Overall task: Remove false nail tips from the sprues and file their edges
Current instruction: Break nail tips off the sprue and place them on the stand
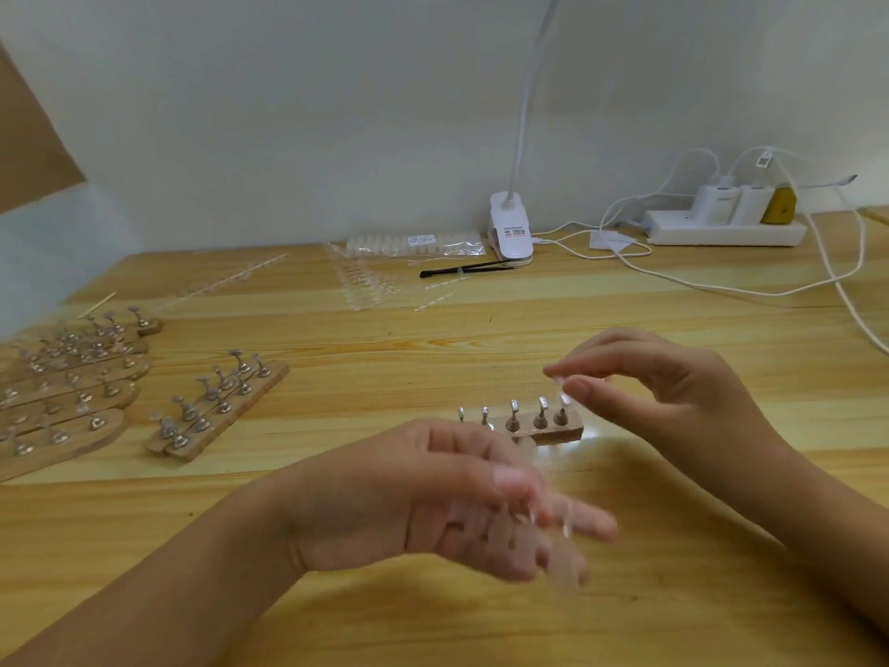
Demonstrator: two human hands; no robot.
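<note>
Pale wood desk [481, 329] under a white wall is your workplace. Your right hand [673, 382] pinches a clear tip [558, 378] between thumb and forefinger, just above the rightmost peg of the small stand [548, 433]. Your left hand [433, 493] hangs in front of the stand, blurred. Something clear shows at its fingers, but I cannot tell whether you grip it.

You seem to be checking or seating the tip. Pinch lightly by the sides so the thin plastic does not flex or fly off, and turn the cut edge toward you before filing. Steady the stand with your left hand if you press the tip onto the peg.

It looks small, curved, glassy and almost invisible against your skin.

More sprues [365, 286] lie at the back, loaded stands [216, 406] to your left, and a lamp [510, 228] and power strip [721, 228] sit by the wall.
</note>
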